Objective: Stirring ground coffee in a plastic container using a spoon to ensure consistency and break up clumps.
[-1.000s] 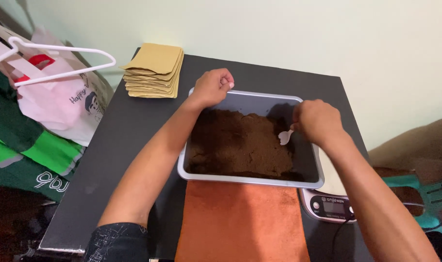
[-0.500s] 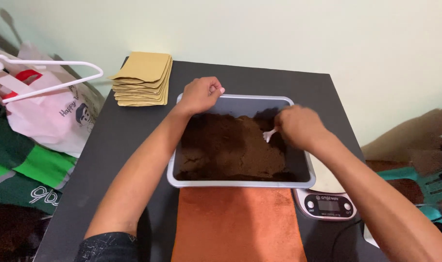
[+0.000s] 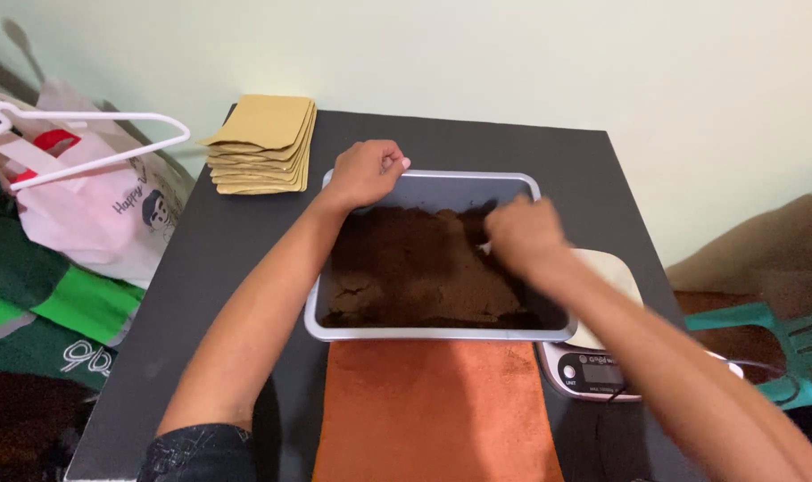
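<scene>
Left hand [image 3: 363,173] fisted on tray [image 3: 424,183] rim; right hand [image 3: 524,234], blurred, grip unclear, over brown powder [image 3: 415,268].

The right hand [image 3: 524,234] is motion-blurred over the tray's [image 3: 442,183] brown powder [image 3: 415,268], so whatever it holds cannot be told. Its forearm hides much of the scale [image 3: 593,370] at the worktop's [image 3: 245,259] right edge. The orange cloth [image 3: 433,411] runs off the bottom edge.
</scene>
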